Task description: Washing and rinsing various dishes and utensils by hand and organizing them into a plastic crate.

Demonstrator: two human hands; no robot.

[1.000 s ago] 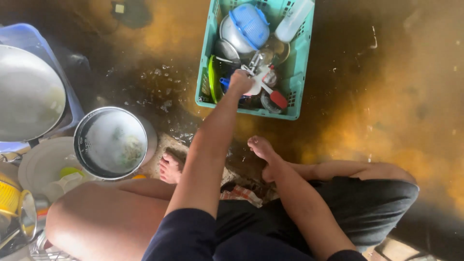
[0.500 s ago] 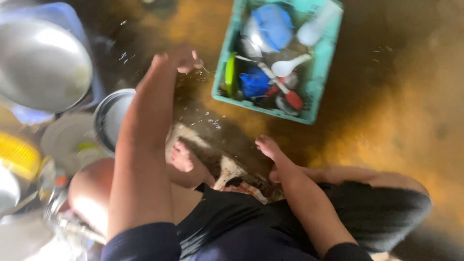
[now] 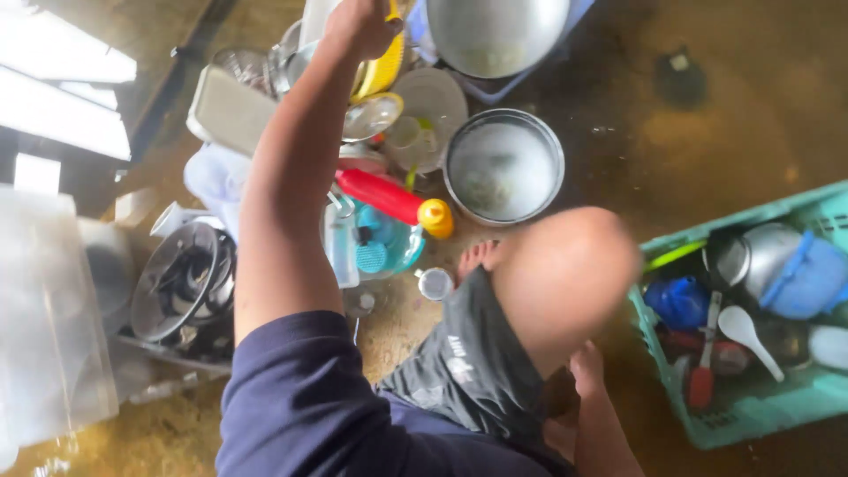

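Observation:
My left hand (image 3: 358, 26) is stretched out to the pile of dishes at the top of the head view, its fingers curled round the edge of a yellow plate (image 3: 382, 66). Beside that plate lie a small steel plate (image 3: 371, 115) and a white plate (image 3: 433, 110). Low by my bent knee, my right hand (image 3: 587, 369) rests with loose fingers and holds nothing. It is just left of a green plastic basket (image 3: 751, 415) holding a white spoon (image 3: 746, 331) and a blue-lidded container (image 3: 808, 274).
A steel pot of soapy water (image 3: 503, 168) stands on the wet brown floor. A red bottle with a yellow cap (image 3: 393, 199) lies near it. A big steel bowl (image 3: 495, 31) sits in a blue tub at the top. Steel cookware (image 3: 181, 283) and a clear box (image 3: 44, 327) crowd the left.
My left hand left the green basket and swung across to the dish pile, closing on the yellow plate. The view turned left, so the basket moved to the right edge.

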